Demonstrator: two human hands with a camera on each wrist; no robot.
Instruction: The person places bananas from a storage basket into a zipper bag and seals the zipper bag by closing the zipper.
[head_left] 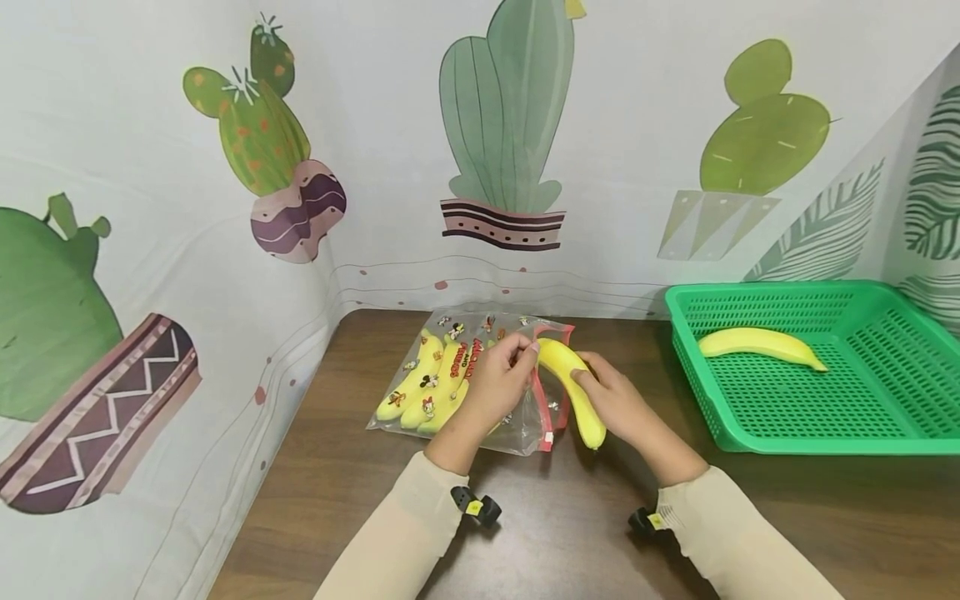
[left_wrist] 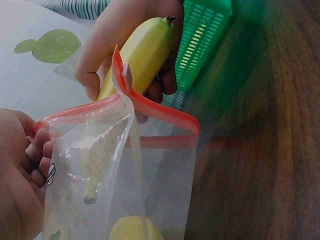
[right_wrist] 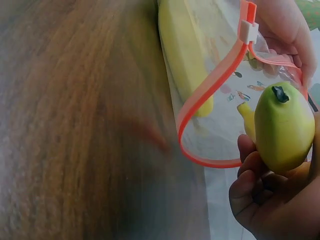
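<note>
A clear zip bag (head_left: 517, 433) with a red zip edge and cartoon prints lies on the table with several yellow bananas (head_left: 420, 379) inside. My left hand (head_left: 498, 375) pinches the bag's red edge, seen at the left side of the left wrist view. My right hand (head_left: 617, 398) grips another banana (head_left: 573, 387) between thumb and fingers. That banana's stem end reaches into the bag's open mouth, while its dark-tipped end (right_wrist: 280, 94) points outward. A white slider (right_wrist: 248, 32) sits on the zip edge.
To the right stands a green perforated basket (head_left: 832, 442) with one banana (head_left: 761, 342) lying in it. The brown wooden table (head_left: 315, 500) carries everything. Behind it hangs a white cloth (head_left: 390, 142) printed with cacti.
</note>
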